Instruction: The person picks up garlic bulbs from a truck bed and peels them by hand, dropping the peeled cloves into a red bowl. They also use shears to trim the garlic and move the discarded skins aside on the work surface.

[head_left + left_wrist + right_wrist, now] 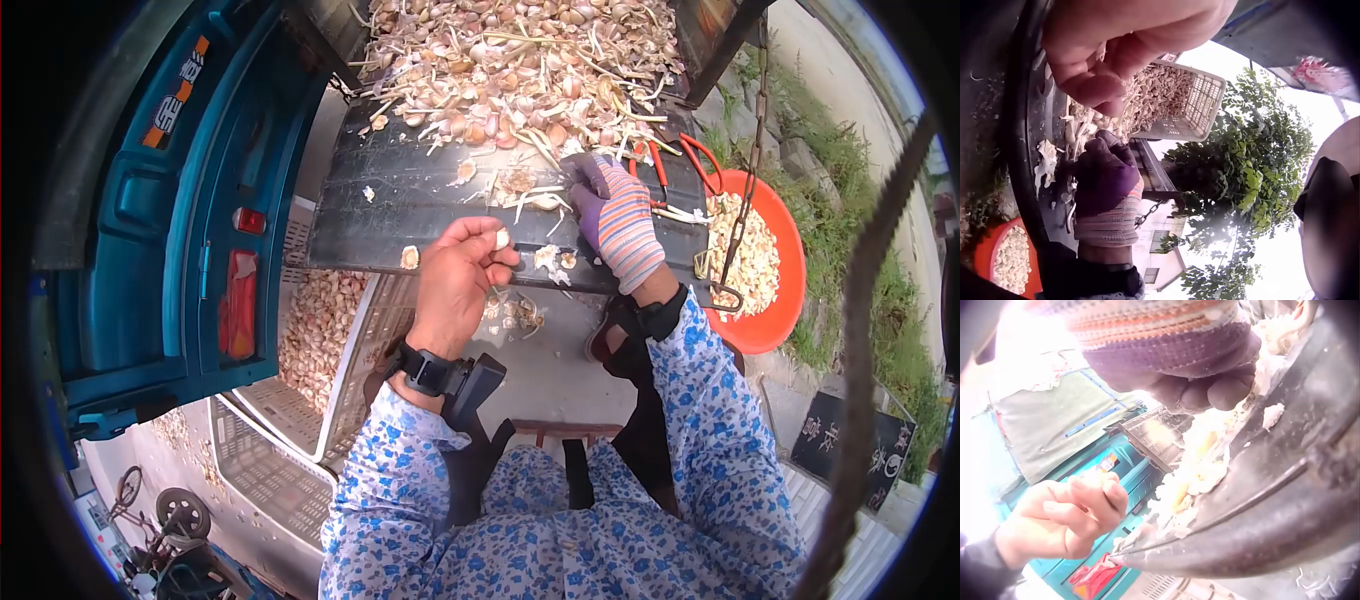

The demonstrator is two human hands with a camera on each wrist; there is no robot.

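The bare left hand [456, 285] is over the front edge of the dark metal platform [350, 215], pinching a pale garlic clove [502, 238] between thumb and fingertips. To its right, the right hand [618, 222], in a purple and striped glove, is low over the platform beside the garlic pile [520, 70] and some loose stems. In the right wrist view the gloved fingers [1194, 394] are curled downward; whether anything is between them is hidden. Papery skins [550, 262] lie between the two hands.
Red-handled tools [657, 165] lie right of the glove. An orange basin [790, 270] of peeled cloves stands beyond the platform's right side. At the lower left are plastic crates [265, 450], one with garlic, beside a teal vehicle panel [150, 230]. A chain [757, 130] hangs at right.
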